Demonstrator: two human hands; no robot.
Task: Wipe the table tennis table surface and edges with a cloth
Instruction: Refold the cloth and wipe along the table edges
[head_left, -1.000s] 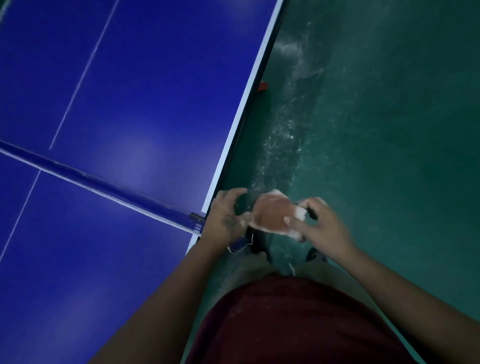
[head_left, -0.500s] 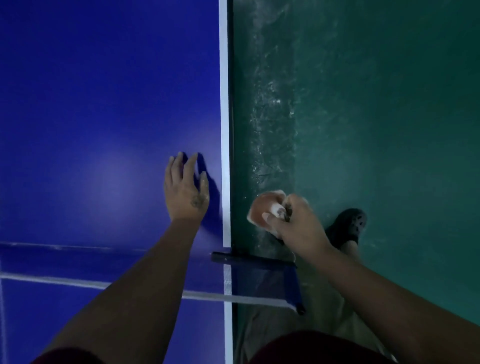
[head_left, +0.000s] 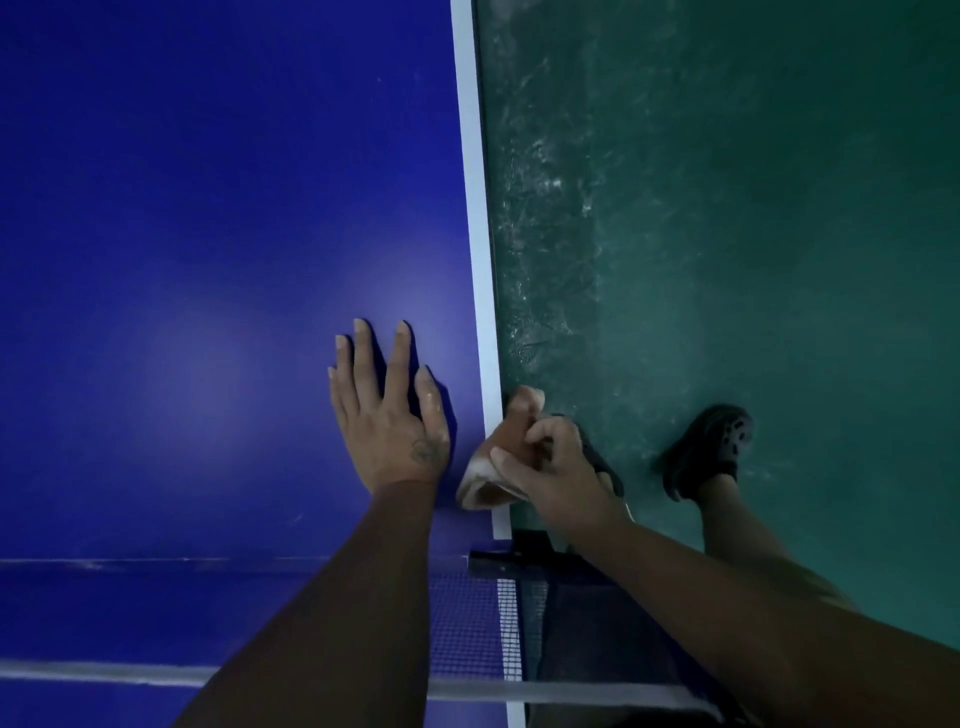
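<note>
The blue table tennis table (head_left: 208, 234) fills the left of the head view, its white side line (head_left: 475, 208) running along the right edge. My left hand (head_left: 389, 415) lies flat on the blue surface, fingers straight and spread, just left of the white line. My right hand (head_left: 545, 462) grips a bunched pinkish-white cloth (head_left: 491, 467) and holds it against the table's right edge, just beyond the net. Part of the cloth is hidden under my fingers.
The net (head_left: 483, 623) with its white top band crosses the bottom of the view, and its dark post clamp (head_left: 519, 558) sticks out past the edge. Green floor (head_left: 753, 234) lies to the right. My dark shoe (head_left: 711, 447) stands on it.
My left hand let go of the cloth and came to rest flat on the table. My right hand carried the cloth from over the floor to the table's right edge.
</note>
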